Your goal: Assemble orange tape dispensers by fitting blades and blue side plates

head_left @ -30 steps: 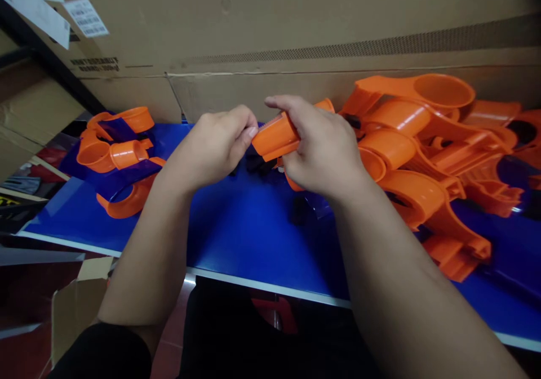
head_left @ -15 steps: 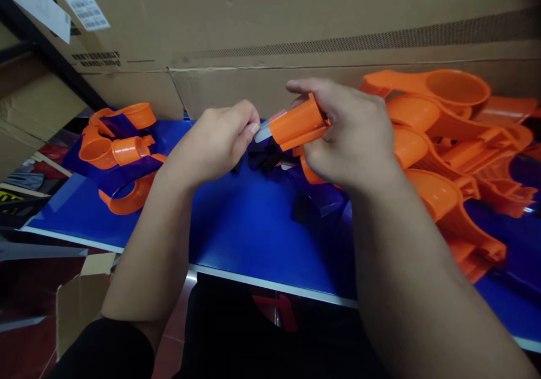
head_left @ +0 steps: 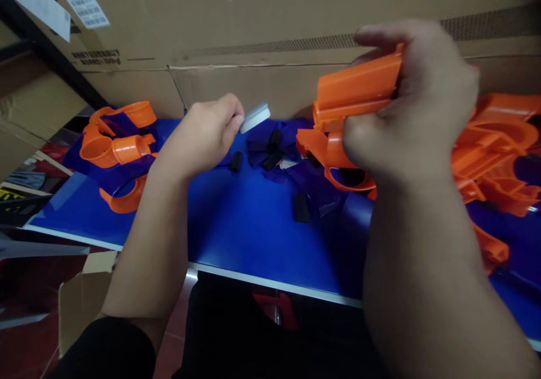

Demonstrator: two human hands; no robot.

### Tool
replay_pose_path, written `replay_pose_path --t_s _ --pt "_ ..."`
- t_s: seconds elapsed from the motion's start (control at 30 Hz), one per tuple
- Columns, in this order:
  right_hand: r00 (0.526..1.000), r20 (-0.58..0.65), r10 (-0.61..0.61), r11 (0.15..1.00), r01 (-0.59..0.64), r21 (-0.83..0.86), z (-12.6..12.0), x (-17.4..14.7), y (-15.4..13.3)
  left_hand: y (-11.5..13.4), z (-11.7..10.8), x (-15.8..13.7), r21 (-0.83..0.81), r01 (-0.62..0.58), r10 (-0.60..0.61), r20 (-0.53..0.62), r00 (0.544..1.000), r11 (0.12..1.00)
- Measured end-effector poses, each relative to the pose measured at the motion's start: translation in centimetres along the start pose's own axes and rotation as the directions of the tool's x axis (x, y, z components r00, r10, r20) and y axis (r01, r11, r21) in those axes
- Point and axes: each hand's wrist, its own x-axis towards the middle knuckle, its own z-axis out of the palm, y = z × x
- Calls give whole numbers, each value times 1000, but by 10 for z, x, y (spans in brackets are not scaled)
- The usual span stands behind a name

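Observation:
Between the thumb and fingers of my left hand [head_left: 215, 131] is a small flat grey-white strip [head_left: 255, 117], its free end pointing right. My right hand [head_left: 416, 97] grips an orange plastic part [head_left: 357, 89] by its right end, raised above the table; some of the part is hidden in the palm. The strip and the raised part are apart. Below my right hand lie more orange plastic parts [head_left: 313, 142]. Small black pieces [head_left: 301, 208] and dark blue scraps [head_left: 325, 184] lie on the blue table [head_left: 249, 221] between my hands.
A heap of orange parts [head_left: 490, 154] covers the table's right side. Orange rings and dark blue pieces [head_left: 127, 151] sit at the left. A large cardboard box [head_left: 274, 24] stands along the back. An open carton [head_left: 82, 306] is below the table's front edge [head_left: 274, 284].
The strip has come out of the end of the orange part. My right hand has moved right and up with the part; my left hand has shifted slightly left with the strip.

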Motion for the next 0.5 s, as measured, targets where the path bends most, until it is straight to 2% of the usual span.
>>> replay_pose_path --t_s 0.1,0.2,0.37,0.5 --pt "997 -74 3 1000 -2 12 3 -1 -4 -2 12 3 -7 22 -21 12 1000 1000" --pt "989 -143 24 1000 -25 -8 12 -2 -7 1 34 7 -51 49 -48 20 999 998" --pt "963 -218 159 985 -170 -33 26 -2 0 18 72 13 -77 211 -206 63 976 975" --pt "916 -280 287 957 -284 53 36 -2 9 33 85 13 -60 302 -295 114 949 951"
